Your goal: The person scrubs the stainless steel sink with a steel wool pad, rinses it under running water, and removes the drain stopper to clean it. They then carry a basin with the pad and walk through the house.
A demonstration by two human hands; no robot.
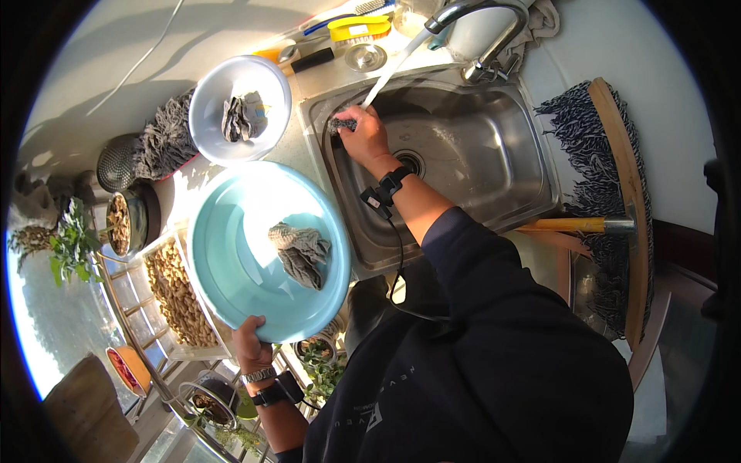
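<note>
My right hand [365, 134] reaches into the stainless steel sink [480, 197]. Its fingers pinch a small dark grey scrubber [345, 124], possibly steel wool, against the sink's left wall. A stream of water [399, 69] from the chrome faucet [472, 11] falls right at this hand. My left hand [253, 341] grips the near rim of a light blue plastic basin [231, 260], thumb over the edge. Inside the basin lies a crumpled grey cloth [301, 254]. The basin stands left of the sink, beside its edge.
A white bowl [200, 110] holding a striped cloth [243, 116] sits behind the basin. A yellow brush [359, 29] and a sink strainer [366, 57] lie on the back ledge. Peanuts [173, 289] fill a box at left. A mop head [584, 144] stands right of the sink.
</note>
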